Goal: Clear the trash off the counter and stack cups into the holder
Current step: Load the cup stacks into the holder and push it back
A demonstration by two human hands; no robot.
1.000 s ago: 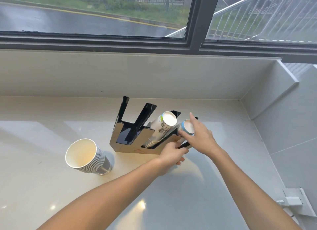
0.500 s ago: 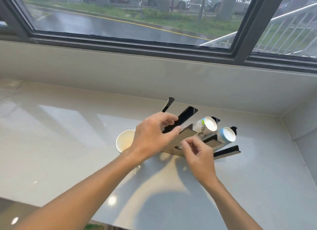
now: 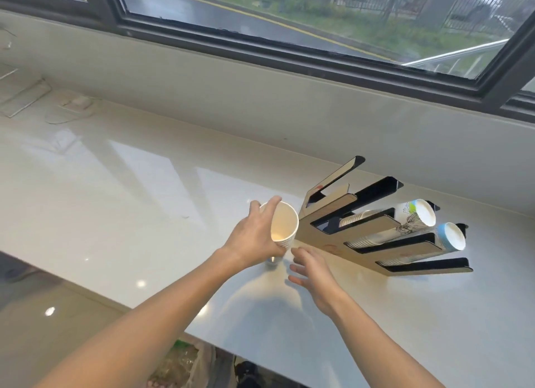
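A black and wood cup holder (image 3: pixel 373 228) with slanted slots lies on the white counter (image 3: pixel 144 191). Two of its slots hold cup stacks: one with a printed pattern (image 3: pixel 405 219), one with a blue rim (image 3: pixel 445 240). The two slots on its left are bare. My left hand (image 3: pixel 254 237) grips a stack of white paper cups (image 3: pixel 285 228) just left of the holder, its mouth facing me, its base near the counter. My right hand (image 3: pixel 312 272) hovers beside that stack with fingers spread and holds nothing.
A low wall and a dark-framed window run along the back of the counter. Flat pale items (image 3: pixel 69 107) lie at the far left. Under the counter's near edge a bag with clear and green contents (image 3: pixel 182 361) shows on the floor.
My left hand left the holder and took hold of the white cup stack. My right hand let go of the holder and opened. The view swung left.
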